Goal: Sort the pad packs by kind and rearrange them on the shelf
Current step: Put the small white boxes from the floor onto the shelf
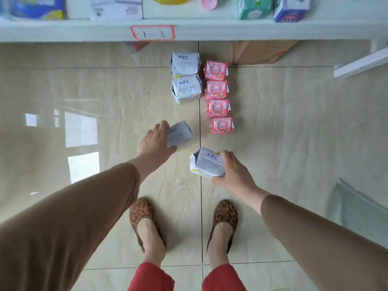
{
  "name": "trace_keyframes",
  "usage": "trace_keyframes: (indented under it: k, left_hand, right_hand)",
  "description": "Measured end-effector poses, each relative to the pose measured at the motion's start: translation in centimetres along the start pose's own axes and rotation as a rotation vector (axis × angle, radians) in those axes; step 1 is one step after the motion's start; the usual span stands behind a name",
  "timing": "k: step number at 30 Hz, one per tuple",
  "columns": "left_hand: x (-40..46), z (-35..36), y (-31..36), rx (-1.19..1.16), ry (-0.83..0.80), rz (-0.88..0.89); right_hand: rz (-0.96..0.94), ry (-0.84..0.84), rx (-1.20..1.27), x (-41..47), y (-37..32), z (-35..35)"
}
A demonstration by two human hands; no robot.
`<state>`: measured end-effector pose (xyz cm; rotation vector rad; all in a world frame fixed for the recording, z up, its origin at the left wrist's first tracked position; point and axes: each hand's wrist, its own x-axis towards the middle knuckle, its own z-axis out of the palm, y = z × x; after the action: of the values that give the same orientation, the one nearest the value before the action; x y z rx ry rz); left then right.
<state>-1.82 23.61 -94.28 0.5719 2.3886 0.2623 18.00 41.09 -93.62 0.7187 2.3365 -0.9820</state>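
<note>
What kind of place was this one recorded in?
Probably a small shop or stockroom: a white shelf with a red-edged label, packaged goods on it, a cardboard box beneath, and pad packs lined up on a tiled floor.

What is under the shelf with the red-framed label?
Under the shelf, a brown cardboard box sits on the tiled floor. The shelf edge covers its back part and whatever lies deeper.

Glossy stone-look floor, soft plastic-wrapped packs

The floor (273, 127) is polished beige tile, mirror-glossy. The grey-white packs (185, 66) and pink packs (216, 70) wear thin, crinkled plastic film with a slight sheen. The sleeves (84, 217) are matt brown cloth, the shoes (225, 213) leopard-print fabric, the box (262, 51) plain matt cardboard.
</note>
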Motion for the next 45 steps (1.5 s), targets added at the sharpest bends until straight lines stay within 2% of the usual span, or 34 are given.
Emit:
trace_keyframes:
  k: [4,7,13,17,22,26,32,40,45]
  left_hand:
    - [-8.3,-7.4,-0.1,-0.101,-0.03,0.013]
    - [-13.5,-14.7,1.5,-0.178,0.02,0.07]
    - [-23.1,-34.1,7.4,-0.348,0.198,0.228]
    - [-29.0,-46.6,10.5,-0.342,0.283,0.334]
    - [-32.5,-58.1,13.4,-0.291,0.376,0.482]
    - [-31.0,-64.5,16.5,-0.268,0.4,0.565]
    - [-23.7,-72.6,23.1,-0.063,0.439,0.665]
    - [-12.2,-81.3,31.6,0.163,0.497,0.633]
    - [-4.9,-85.9,35.0,0.256,0.528,0.6]
  right_hand:
    - [0.045,0.058,0.174,-6.1,-4.6,-7.3]
    - [0.048,0.117,0.304,-10.6,-10.4,-14.0]
    - [-0.085,0.321,0.411,-21.0,-24.5,-28.8]
    - [-0.213,0.434,0.531,-27.5,-33.0,-37.1]
    - [-0.318,0.522,0.486,-31.5,-39.4,-45.9]
    - [-0.356,0.595,0.498,-31.1,-41.3,-51.4]
    - [-0.386,0.704,0.496,-27.3,-43.0,-59.2]
    - [-0.321,0.754,0.434,-20.0,-44.4,-68.6]
    - [-0.308,0.746,0.431,-15.5,-46.8,-72.1]
